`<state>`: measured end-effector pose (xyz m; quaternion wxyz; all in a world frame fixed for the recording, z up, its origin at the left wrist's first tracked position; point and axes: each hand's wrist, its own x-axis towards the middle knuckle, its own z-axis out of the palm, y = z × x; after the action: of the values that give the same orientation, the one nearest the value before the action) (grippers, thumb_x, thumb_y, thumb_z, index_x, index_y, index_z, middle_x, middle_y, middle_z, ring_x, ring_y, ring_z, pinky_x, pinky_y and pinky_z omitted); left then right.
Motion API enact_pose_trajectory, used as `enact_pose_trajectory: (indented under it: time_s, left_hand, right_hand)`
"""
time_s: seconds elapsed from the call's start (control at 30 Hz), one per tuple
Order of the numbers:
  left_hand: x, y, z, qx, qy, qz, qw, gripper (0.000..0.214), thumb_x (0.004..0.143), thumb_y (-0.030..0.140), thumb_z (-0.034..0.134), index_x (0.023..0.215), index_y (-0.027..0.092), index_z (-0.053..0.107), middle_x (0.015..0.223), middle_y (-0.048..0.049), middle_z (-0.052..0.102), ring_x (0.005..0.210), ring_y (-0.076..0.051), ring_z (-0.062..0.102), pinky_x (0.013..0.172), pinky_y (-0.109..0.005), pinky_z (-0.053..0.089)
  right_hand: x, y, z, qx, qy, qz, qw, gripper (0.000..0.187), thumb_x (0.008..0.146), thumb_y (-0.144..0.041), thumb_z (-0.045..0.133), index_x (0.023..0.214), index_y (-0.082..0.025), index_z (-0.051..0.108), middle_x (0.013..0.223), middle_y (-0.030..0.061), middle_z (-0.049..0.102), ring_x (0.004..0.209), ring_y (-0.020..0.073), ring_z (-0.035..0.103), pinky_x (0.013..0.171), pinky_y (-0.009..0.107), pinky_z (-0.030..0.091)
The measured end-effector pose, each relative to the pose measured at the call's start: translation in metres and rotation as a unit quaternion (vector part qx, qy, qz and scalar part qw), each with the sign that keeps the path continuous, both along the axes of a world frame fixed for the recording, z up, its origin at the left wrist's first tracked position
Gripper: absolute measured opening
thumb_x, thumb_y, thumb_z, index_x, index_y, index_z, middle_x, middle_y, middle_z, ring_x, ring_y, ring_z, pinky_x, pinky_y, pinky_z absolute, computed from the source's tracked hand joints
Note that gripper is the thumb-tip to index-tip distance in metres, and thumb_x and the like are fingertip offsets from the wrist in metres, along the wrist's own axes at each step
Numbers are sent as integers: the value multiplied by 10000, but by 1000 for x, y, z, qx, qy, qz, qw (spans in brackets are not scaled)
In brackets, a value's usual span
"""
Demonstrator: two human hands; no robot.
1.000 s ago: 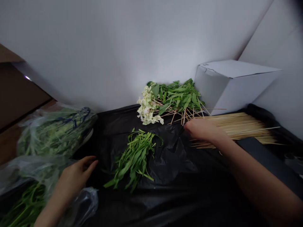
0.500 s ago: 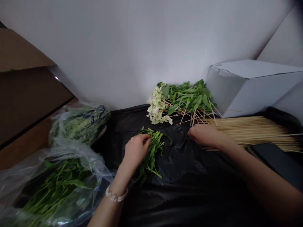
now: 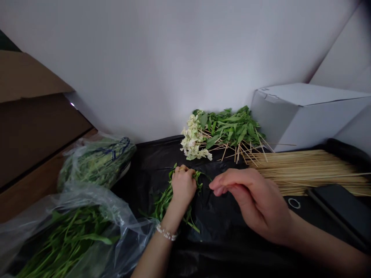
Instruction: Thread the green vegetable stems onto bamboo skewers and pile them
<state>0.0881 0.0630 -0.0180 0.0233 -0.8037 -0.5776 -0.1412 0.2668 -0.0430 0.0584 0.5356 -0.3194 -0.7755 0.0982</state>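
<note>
A loose heap of leafy green stems (image 3: 164, 202) lies on the black plastic sheet (image 3: 139, 166). My left hand (image 3: 184, 185) is down on this heap, fingers curled over the stems, knuckles up; the fingertips are hidden among the leaves. To its right my right hand (image 3: 255, 204) is raised above the sheet, thumb and fingers drawn together and pointing left. Whether something thin sits in that pinch I cannot make out. Beyond both hands lie leafy bunches on thin sticks (image 3: 232, 125), with pale cream-green flowers (image 3: 193, 139) at their left end.
Thin bamboo sticks (image 3: 313, 168) lie at right, behind a dark phone (image 3: 339, 208) and a small ring (image 3: 294, 203). A white box (image 3: 313, 116) stands behind them. At left are a plastic bag of greens (image 3: 72, 227), a wrapped bundle (image 3: 95, 162) and a cardboard box (image 3: 34, 127).
My left hand has moved right across the stems and closed over them. My right hand has come away from the sticks, moving left and nearer to me. The view has tilted up slightly.
</note>
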Motion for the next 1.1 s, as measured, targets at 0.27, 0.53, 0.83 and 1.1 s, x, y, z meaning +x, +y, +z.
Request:
enact_pose_trajectory:
  time_s: [0.27, 0.53, 0.83, 1.1]
  left_hand:
    - [-10, -5, 2, -22, -21, 21, 999, 228, 852, 181, 464, 752, 212, 666, 881, -65, 700, 972, -267, 573, 788, -371, 398]
    - [-12, 1, -1, -24, -37, 25, 999, 166, 805, 325, 625, 924, 254, 718, 899, -53, 711, 978, -282, 578, 770, -373, 390]
    - [-13, 3, -11, -17, -94, 15, 995, 123, 792, 221, 645, 855, 245, 747, 944, -72, 706, 1018, -293, 574, 836, -411, 420]
    - [-48, -3, 72, -70, -694, -87, 711, 208, 706, 294, 793, 890, 223, 729, 890, -14, 721, 861, -171, 640, 800, -303, 497]
  right_hand:
    - [11, 54, -32, -97, -126, -47, 986, 194, 984, -193, 423, 1055, -176, 602, 930, 49, 701, 848, 163, 656, 766, 316, 511]
    - [11, 39, -14, -13, -99, -41, 994, 230, 974, -161, 436, 1120, -163, 614, 958, 49, 728, 898, 144, 659, 783, 303, 504]
    - [11, 48, -26, -6, -142, -65, 988, 255, 977, -182, 418, 1116, -146, 628, 936, 57, 737, 879, 165, 672, 773, 328, 507]
    - [13, 48, -31, 0, -123, -107, 987, 267, 978, -177, 411, 1113, -134, 637, 963, 72, 731, 885, 174, 659, 789, 344, 497]
